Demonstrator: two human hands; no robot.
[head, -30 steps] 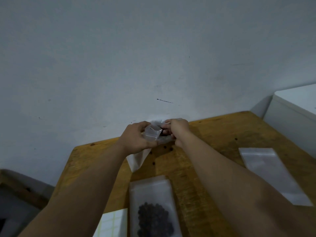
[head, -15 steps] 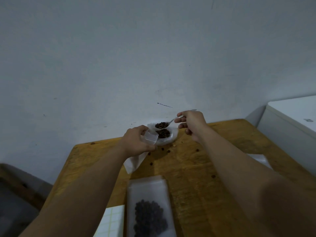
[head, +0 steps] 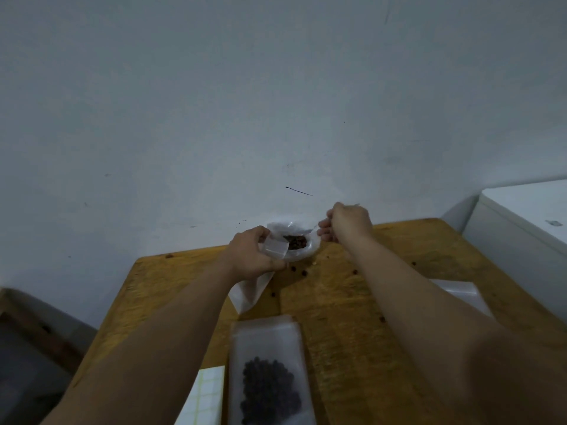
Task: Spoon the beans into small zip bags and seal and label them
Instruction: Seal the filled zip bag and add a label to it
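Loose beans dot the table, with 1 filled bag and a label sheet up front. Left hand pinches the small zip bag beside the bean pouch, mouth up, long axis hanging down toward me. Right hand curls its fingers round a blurry spoon.

1. Worn on the head, wide-angle, looking forward and down over the wooden table.
2. Facing the grey wall behind it.
3. Close above the forearms; left hand and right hand farther out, at the far edge.
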